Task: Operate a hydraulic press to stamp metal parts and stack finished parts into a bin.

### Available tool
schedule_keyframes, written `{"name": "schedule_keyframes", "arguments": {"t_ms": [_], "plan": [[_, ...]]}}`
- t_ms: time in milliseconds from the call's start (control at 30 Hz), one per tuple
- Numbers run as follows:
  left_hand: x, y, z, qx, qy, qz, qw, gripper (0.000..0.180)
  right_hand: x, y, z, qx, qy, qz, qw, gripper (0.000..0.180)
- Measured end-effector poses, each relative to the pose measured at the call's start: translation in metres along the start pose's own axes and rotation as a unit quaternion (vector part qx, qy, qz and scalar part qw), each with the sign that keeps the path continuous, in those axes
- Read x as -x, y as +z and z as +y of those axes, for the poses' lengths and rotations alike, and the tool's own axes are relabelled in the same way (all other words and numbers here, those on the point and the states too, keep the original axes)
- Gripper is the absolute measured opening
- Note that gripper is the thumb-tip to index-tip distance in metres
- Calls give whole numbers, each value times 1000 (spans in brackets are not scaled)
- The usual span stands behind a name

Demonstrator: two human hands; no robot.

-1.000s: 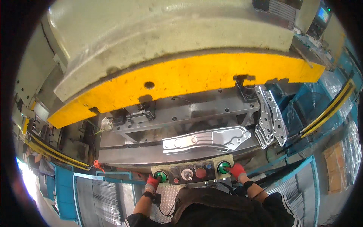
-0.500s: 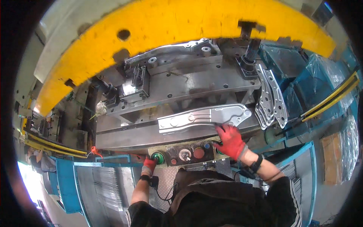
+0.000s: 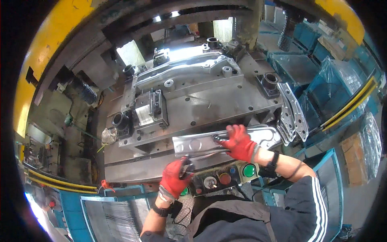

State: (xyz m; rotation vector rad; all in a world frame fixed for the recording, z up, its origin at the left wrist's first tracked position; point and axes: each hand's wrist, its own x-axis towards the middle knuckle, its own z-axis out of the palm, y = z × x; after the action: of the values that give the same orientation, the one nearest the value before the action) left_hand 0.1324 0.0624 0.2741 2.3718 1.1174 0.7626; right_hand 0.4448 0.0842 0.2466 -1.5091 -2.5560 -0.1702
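A long, silvery stamped metal panel (image 3: 193,143) lies along the near ledge of the press. My right hand (image 3: 238,143), in a red glove with dark fingertips, is over the panel's middle, fingers spread on it. Near the panel's left end is my left hand (image 3: 175,177), also red-gloved, its thumb and fingers apart; nothing shows in it. Whether its fingertips touch the panel's near edge is unclear. Farther back, another formed metal panel (image 3: 183,72) sits on the lower die (image 3: 213,103).
Several perforated metal parts (image 3: 293,115) lean at the die's right. A control box (image 3: 223,179) with green buttons stands at the near edge. Yellow-black guard bars (image 3: 350,103) flank both sides. Thin sheets stack in a blue rack (image 3: 117,220). A guide post (image 3: 82,88) hangs above its bushing.
The yellow upper part of the press has risen, and its guide posts have left their bushings. My left hand has left the green button for the panel; my right hand has moved onto the panel.
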Motion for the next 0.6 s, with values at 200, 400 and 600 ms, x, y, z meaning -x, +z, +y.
{"name": "schedule_keyframes", "arguments": {"t_ms": [200,400,600], "plan": [[-101,25,70,218,50,-54,973,93,-32,-87,60,-304,276,65,909,66],[-186,90,129,245,63,-32,967,115,-84,-82,148,-807,275,14,523,33],[-186,163,138,224,1,-3,974,114,-74,-20,187,-794,175,90,575,40]]}}
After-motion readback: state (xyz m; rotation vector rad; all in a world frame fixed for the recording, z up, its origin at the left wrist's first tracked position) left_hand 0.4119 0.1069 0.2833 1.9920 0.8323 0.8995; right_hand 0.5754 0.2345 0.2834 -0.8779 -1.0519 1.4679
